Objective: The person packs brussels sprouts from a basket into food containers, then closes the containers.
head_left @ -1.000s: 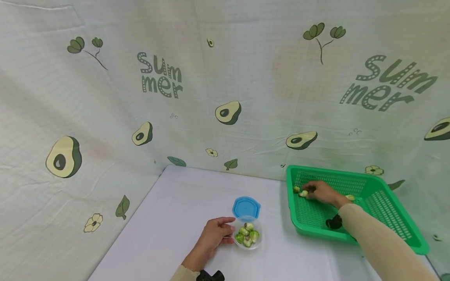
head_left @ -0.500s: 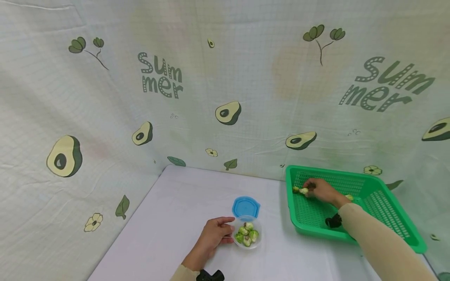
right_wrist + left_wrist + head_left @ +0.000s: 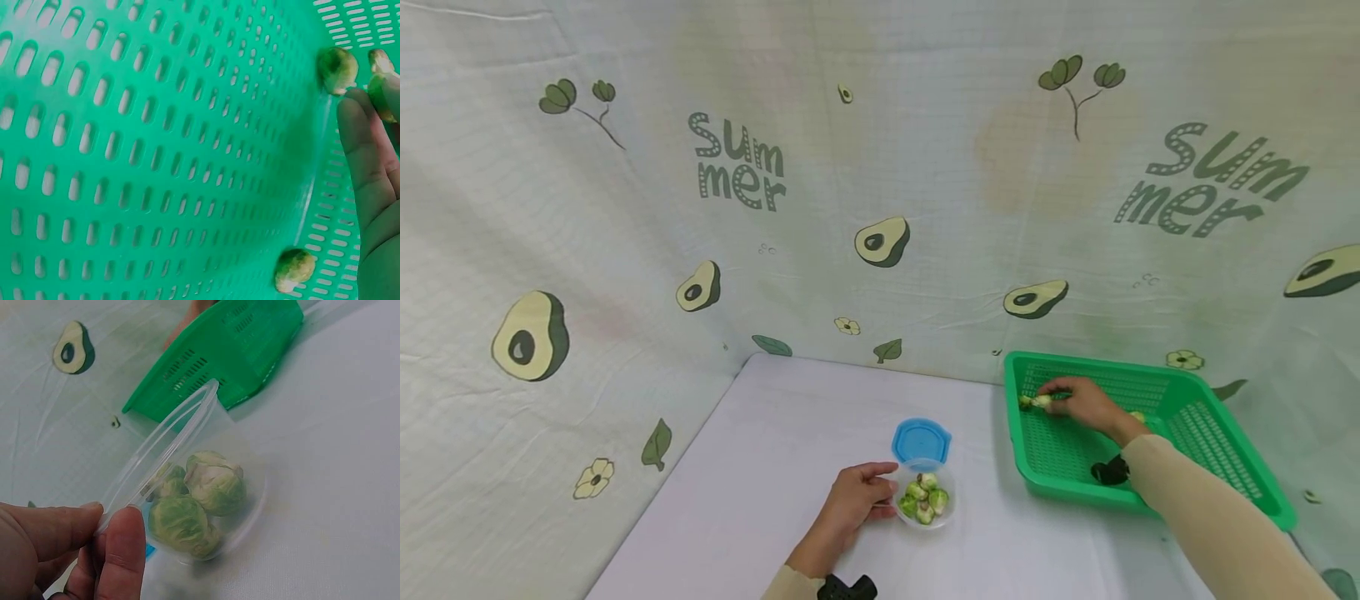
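My left hand [image 3: 856, 502] pinches the rim of a clear plastic bowl [image 3: 236, 434] between thumb and fingers. Several green Brussels sprouts [image 3: 923, 500] lie in the bowl, which stands on the table. Over on the right, my right hand [image 3: 1084, 405] reaches down into a green slotted basket [image 3: 1052, 477]. Between its thumb and fingers is a Brussels sprout [image 3: 379, 94], partly hidden by the thumb in the right wrist view. Right beside those fingertips sits another sprout [image 3: 338, 70]. A further sprout [image 3: 294, 270] lies against the basket wall, nearer the wrist.
A blue lid [image 3: 921, 442] lies flat on the white table [image 3: 790, 433], just behind the bowl. The basket takes up the table's right side, with its raised rim around my right hand. A printed cloth [image 3: 820, 275] hangs behind the table.
My right hand has shifted slightly within the basket, its fingers now around a sprout. The left hand keeps its hold on the bowl. The head view has turned a little to the right.
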Motion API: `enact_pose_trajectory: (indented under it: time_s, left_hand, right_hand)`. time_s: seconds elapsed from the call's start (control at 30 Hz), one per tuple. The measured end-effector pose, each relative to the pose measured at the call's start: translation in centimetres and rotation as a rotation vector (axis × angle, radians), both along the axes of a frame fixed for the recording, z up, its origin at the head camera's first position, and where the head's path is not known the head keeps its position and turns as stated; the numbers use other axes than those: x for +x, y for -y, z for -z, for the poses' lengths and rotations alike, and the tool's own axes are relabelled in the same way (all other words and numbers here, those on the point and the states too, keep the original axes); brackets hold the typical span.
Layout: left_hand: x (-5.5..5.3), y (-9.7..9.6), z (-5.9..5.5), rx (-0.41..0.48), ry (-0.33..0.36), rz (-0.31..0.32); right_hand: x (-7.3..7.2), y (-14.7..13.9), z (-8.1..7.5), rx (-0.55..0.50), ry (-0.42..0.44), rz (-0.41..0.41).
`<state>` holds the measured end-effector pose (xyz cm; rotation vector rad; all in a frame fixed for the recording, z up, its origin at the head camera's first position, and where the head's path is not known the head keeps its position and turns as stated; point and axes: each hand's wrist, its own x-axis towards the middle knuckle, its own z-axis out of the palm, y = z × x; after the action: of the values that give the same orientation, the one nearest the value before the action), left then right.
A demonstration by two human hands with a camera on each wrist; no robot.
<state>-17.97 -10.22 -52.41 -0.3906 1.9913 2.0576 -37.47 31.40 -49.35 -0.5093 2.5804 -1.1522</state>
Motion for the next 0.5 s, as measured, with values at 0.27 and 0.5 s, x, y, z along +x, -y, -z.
enact_pose_trajectory:
  time_s: [0.27,0.5]
  left_hand:
    - [0.2,0.0,-0.3,0.023,-0.006,0.01]
    - [0.3,0.0,-0.2,0.025,-0.016,0.011]
  right_hand:
    - [0.8,0.3,-1.5,-0.093,0.029,0.023]
    - [1.3,0.1,-2.8,-0.101,0.013,0.041]
